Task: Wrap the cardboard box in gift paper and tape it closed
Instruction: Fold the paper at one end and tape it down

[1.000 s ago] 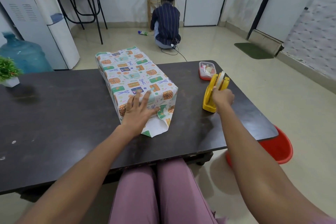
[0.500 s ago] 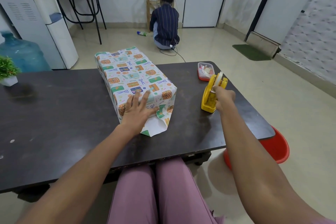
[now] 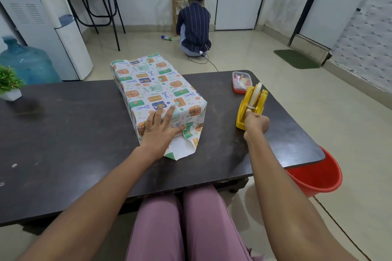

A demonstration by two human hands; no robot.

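Box: cardboard box (image 3: 158, 93) covered in gift paper, lying mid-table (image 3: 74, 133); near end flap (image 3: 180, 149) folded down, its tip resting on the tabletop.
Left hand: left hand (image 3: 160, 131) spread flat, pressing the box's near end.
Right hand: right hand (image 3: 255, 123) curled, pinching at the yellow tape dispenser (image 3: 251, 106) just right of the box.
Behind the dispenser: small red-based container (image 3: 240, 81).

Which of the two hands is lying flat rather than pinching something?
The left hand: its straight fingers press the folded paper on the wrapped box. The right hand is curled, pinching at the yellow tape dispenser.
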